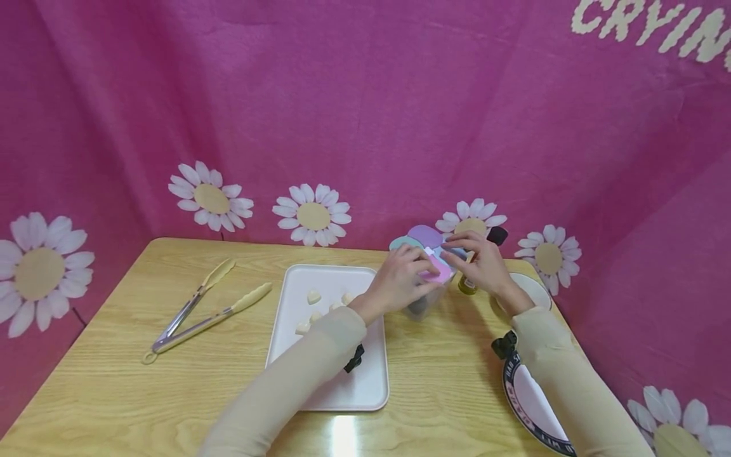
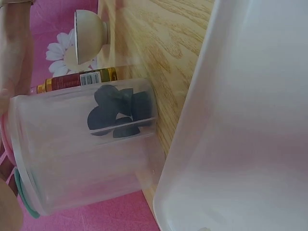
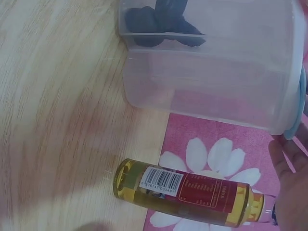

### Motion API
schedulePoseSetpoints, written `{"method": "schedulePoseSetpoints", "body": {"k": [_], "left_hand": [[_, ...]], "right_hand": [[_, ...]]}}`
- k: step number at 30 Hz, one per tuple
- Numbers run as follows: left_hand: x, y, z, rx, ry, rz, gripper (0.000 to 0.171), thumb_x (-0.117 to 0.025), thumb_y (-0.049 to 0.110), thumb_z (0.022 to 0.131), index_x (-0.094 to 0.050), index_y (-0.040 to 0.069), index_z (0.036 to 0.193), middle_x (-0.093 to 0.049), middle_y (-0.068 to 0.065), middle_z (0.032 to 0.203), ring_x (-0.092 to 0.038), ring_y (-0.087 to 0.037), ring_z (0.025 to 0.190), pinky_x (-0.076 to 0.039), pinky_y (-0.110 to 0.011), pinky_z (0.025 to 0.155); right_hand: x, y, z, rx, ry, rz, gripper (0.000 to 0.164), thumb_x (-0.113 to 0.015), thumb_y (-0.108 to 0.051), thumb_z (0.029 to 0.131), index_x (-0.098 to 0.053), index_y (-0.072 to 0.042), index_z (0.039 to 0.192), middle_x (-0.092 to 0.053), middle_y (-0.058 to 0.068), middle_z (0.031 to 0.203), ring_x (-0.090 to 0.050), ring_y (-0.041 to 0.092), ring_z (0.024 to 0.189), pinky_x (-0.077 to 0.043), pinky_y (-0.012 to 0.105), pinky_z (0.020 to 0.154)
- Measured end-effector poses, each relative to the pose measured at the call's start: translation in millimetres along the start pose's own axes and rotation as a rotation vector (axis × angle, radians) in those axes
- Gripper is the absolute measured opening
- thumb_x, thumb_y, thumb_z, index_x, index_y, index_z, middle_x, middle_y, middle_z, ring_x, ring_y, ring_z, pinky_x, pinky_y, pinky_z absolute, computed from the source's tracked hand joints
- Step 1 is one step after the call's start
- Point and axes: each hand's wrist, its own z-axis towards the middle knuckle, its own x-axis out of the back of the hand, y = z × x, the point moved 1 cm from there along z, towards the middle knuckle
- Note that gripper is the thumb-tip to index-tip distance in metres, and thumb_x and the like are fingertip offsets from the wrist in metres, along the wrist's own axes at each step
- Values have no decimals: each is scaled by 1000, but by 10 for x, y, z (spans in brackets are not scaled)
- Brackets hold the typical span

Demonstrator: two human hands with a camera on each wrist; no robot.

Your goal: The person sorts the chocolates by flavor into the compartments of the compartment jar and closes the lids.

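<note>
Reaching over the wooden table (image 1: pixel 211 393), a person has both hands up at the top of a clear tub (image 2: pixel 62 159). The tub stands on the table, just right of a white tray (image 1: pixel 354 397). The left hand (image 1: pixel 400 279) is at the pink lid (image 1: pixel 441 271), its fingers bent a bit; I can't tell if they pinch it. The right hand (image 1: pixel 480 261) has its fingers loosely spread, close by the blue lid (image 3: pixel 298 106). A purple lid (image 1: pixel 425 235) and a green lid (image 1: pixel 402 242) are on top too. Some dark pieces (image 2: pixel 102 118) sit in one part of the tub. Near it is a yellow bottle (image 3: pixel 192 195) with a red label. Little white hearts (image 1: pixel 313 296) lie on the tray. Tongs (image 1: pixel 197 329) lie spread wide on the left, and a bowl (image 1: pixel 535 292) and a plate (image 1: pixel 522 409) are on the right.
</note>
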Motion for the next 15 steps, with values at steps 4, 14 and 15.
{"method": "schedulePoseSetpoints", "body": {"k": [4, 14, 15], "left_hand": [[21, -9, -4, 2, -15, 2, 20, -83, 31, 91, -81, 18, 106, -74, 1, 112, -62, -20, 112, -49, -35, 104], [117, -125, -112, 57, -34, -105, 17, -80, 25, 93, -81, 16, 107, -73, 1, 116, -61, -20, 115, -50, -35, 106], [128, -144, -125, 70, -31, -117, 17, -79, 24, 93, -81, 15, 108, -73, 0, 116, -61, -20, 115, -50, -35, 106]], "right_hand": [[6, -3, -13, 21, 14, -13, 22, -80, -14, 91, -82, -10, 112, -74, 11, 119, -55, 3, 77, -45, 23, 61], [77, -74, -228, 47, 16, -33, 25, -82, -10, 89, -81, -7, 114, -71, 13, 118, -52, 15, 65, -42, 20, 61], [87, -89, -257, 44, 12, -35, 25, -82, -10, 89, -81, -7, 114, -71, 12, 118, -53, 14, 67, -43, 20, 61]]}}
